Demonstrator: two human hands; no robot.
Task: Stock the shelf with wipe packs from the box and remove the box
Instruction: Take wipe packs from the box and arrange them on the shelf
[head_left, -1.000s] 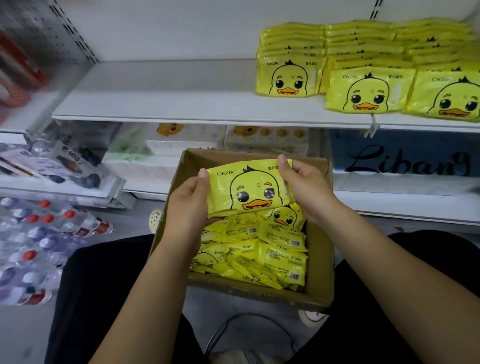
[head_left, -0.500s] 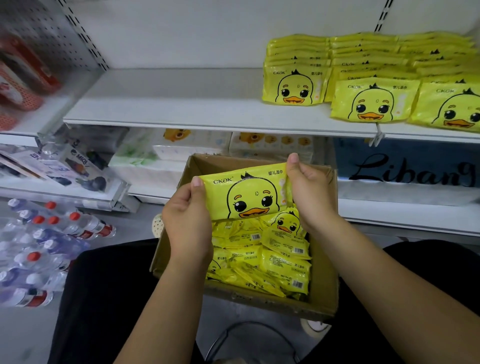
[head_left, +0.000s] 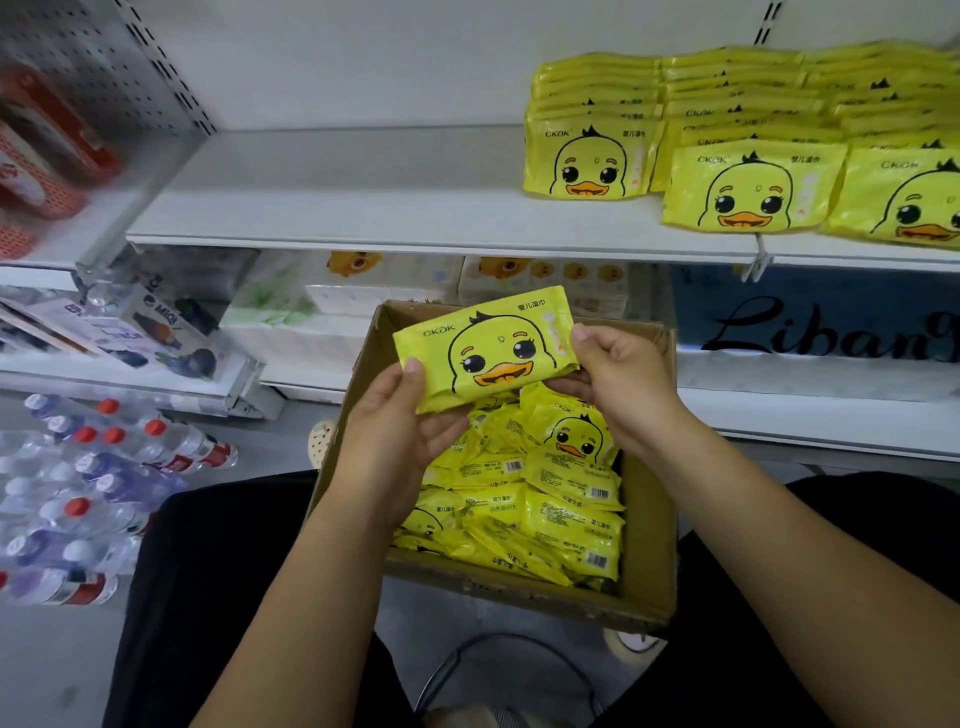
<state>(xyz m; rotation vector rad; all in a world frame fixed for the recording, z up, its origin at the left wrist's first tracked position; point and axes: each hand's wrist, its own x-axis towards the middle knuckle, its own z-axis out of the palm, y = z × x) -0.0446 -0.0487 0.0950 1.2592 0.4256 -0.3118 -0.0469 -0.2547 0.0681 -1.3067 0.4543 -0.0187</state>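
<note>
you hold one yellow wipe pack (head_left: 485, 351) between both hands, lifted just above the open box (head_left: 649, 545). your left hand (head_left: 387, 441) pinches its lower left corner, thumb on the printed duck face and fingers curled beneath. your right hand (head_left: 618, 379) grips the right end, thumb on top and fingers tucked under. the pack tilts, its right end higher.

directly under your hands the box sits between your black-trousered legs (head_left: 218, 597), and loose packs (head_left: 545, 499) fill it, one face up, most showing barcodes. the box's far wall rises just behind the held pack.

above and beyond your hands runs the white shelf (head_left: 337, 208), its board bare ahead of your left hand. up and to the right of your right hand, stacked packs (head_left: 727, 150) stand on it in rows, touching one another.

between the shelf and your hands, a lower shelf carries pale tissue packs (head_left: 322, 306). beside your right hand lies a blue pack with black script lettering (head_left: 810, 322).

left of your left hand, water bottles (head_left: 104, 467) with red and white caps lie together on the grey floor (head_left: 52, 665). far up to the left, blurred red goods (head_left: 47, 156) sit below a pegboard (head_left: 93, 67).
</note>
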